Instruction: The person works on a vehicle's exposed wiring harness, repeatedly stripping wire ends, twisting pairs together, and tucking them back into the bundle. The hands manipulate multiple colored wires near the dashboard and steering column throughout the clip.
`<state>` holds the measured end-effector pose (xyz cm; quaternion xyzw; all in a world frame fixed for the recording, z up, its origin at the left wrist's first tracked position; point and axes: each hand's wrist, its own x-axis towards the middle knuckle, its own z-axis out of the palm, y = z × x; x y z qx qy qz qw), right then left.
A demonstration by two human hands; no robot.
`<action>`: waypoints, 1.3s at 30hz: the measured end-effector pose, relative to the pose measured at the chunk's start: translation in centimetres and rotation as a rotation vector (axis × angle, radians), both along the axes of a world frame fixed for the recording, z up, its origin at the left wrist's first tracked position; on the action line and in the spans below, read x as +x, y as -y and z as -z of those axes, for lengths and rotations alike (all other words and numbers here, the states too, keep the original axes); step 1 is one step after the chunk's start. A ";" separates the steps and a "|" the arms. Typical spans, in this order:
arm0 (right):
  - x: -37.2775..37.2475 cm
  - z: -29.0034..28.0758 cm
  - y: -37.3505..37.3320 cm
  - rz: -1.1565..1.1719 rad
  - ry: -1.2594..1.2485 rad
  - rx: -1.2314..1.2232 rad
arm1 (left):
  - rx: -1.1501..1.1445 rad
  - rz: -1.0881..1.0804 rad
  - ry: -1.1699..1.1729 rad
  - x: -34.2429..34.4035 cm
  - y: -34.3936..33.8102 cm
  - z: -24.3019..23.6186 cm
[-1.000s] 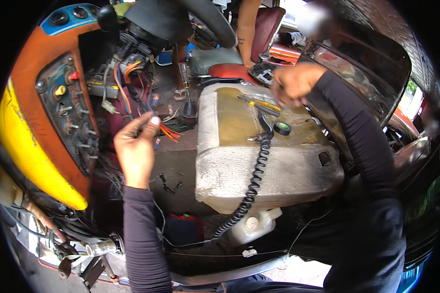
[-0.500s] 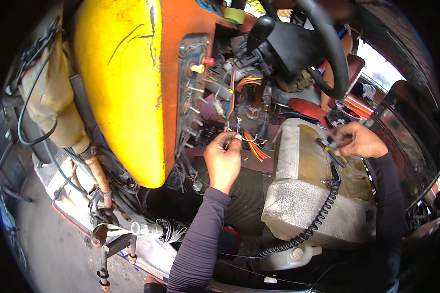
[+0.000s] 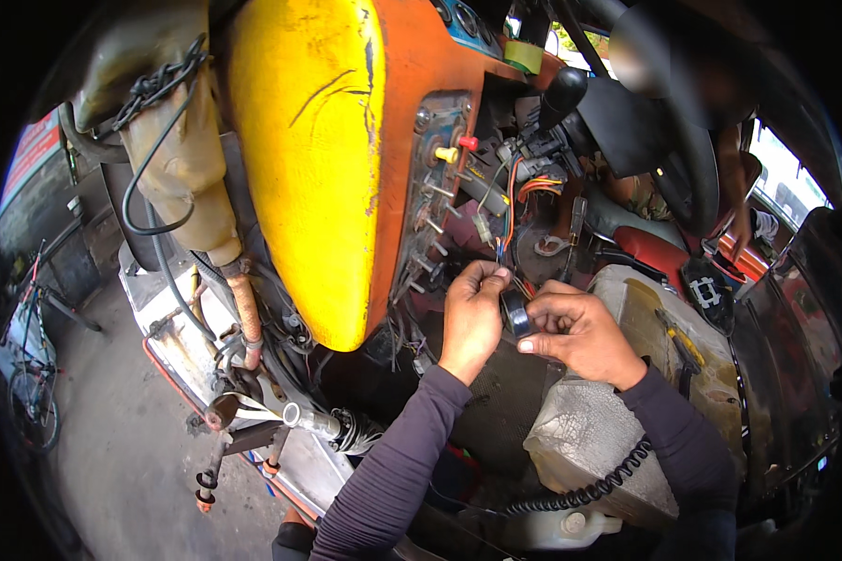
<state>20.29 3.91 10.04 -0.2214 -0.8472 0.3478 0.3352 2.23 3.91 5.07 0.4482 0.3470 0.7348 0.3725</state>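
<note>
My left hand [image 3: 475, 316] is closed in a pinch around the ends of several thin coloured wires [image 3: 512, 220], which hang down from below the steering column. Just beside it, my right hand [image 3: 582, 329] grips a small roll of black electrical tape [image 3: 518, 320] between thumb and fingers. The roll sits close to the pinched wires; whether the tape touches them I cannot tell. More orange wires [image 3: 541, 185] loop out above my hands. A tool with yellow-and-black handles [image 3: 685, 346] lies on the worn padded box [image 3: 580, 432] to the right.
The yellow-and-orange body panel [image 3: 318, 168] stands at left, with a switch plate [image 3: 428, 213] on its side. The steering wheel [image 3: 700, 164] overhangs the upper right. A coiled black cord [image 3: 585, 488] and a white jug [image 3: 571, 529] are low down. Another person's arm [image 3: 734, 182] shows at far right.
My right hand has come left from the padded box to beside my left hand, with the tape roll now plainly visible in it. My left hand still pinches the wires. The view has shifted left.
</note>
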 end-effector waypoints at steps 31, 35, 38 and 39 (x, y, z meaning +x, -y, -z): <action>-0.3 -1.3 3.3 0.242 0.005 0.898 | -0.085 -0.043 -0.165 0.6 1.7 -2.3; 0.6 -2.3 4.1 0.136 0.056 0.778 | -0.056 -0.031 -0.182 -0.1 1.7 -2.3; 0.4 -4.0 4.3 0.067 -0.073 0.596 | 0.007 0.088 -0.124 -1.1 2.0 -2.4; 0.6 -4.5 3.9 0.045 -0.028 0.640 | 0.054 0.110 -0.124 -1.4 2.1 -2.3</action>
